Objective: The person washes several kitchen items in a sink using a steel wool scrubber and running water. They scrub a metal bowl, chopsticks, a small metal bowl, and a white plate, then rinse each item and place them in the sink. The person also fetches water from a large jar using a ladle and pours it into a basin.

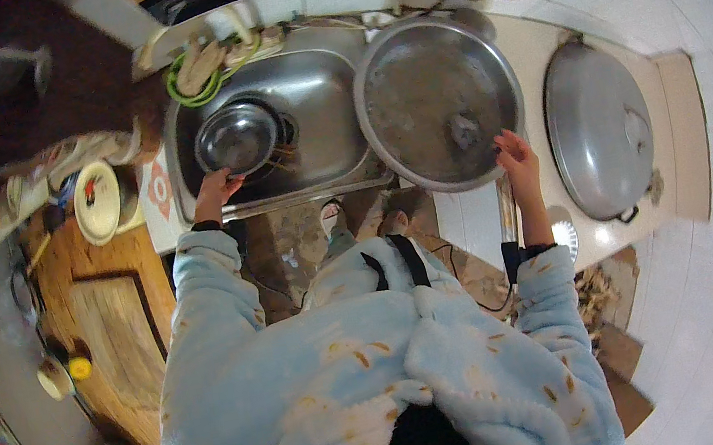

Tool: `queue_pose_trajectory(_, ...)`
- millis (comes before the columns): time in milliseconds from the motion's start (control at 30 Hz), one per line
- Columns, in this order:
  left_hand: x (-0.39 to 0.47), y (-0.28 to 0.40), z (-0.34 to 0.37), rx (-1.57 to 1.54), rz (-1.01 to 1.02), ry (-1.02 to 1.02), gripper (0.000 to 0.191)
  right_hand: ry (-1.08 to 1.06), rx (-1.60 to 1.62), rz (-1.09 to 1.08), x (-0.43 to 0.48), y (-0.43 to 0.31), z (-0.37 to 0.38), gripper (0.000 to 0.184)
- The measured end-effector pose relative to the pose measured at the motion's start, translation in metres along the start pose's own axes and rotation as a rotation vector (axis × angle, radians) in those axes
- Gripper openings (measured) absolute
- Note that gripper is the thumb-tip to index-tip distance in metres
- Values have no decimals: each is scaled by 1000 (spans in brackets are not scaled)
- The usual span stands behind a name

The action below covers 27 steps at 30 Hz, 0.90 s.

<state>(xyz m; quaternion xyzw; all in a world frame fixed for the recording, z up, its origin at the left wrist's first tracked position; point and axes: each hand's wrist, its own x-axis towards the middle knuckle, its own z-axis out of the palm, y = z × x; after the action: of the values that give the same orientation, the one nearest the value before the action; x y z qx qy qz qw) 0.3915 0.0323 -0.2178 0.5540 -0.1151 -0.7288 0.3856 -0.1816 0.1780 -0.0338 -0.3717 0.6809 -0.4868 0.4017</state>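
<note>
My left hand point(224, 189) pinches the near rim of a shiny metal bowl point(239, 144), which is tilted over the left part of a stainless steel sink point(324, 115). Under the bowl is a dark round vessel, mostly hidden, with thin sticks that look like chopsticks point(281, 159) beside it. To the right, a large round metal basin point(376, 148) rests partly over the sink's edge and the counter. It seems to hold shallow water and a small greyish lump point(465, 131). My right hand point(517, 157) is at the basin's right rim, fingers curled inward; whether they grip it is unclear.
A large metal lid or covered pan point(595, 126) lies on the right counter point(531, 101). Behind the sink are a green hose-like loop point(187, 95) and a brown cloth or glove point(200, 68). A cream bowl point(97, 202) stands left, above a wooden cabinet door point(118, 319).
</note>
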Motion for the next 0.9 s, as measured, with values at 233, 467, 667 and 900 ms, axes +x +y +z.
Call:
queue_pose_trajectory(233, 97, -13, -76, -1, -67, 19, 19, 279, 93, 146, -42, 1, -18, 32)
queue_pose_trajectory(467, 70, -14, -43, 482, 177, -192, 29, 873, -62, 506, -178, 75, -102, 22)
queue_pose_trajectory(667, 7, 35, 60, 765, 66, 620, 34, 1180, 554, 761, -246, 149, -148, 33)
queue_pose_trajectory(900, -83, 12, 263, 1296, 968, -35, 32, 885, 1015, 509, -222, 234, -183, 33)
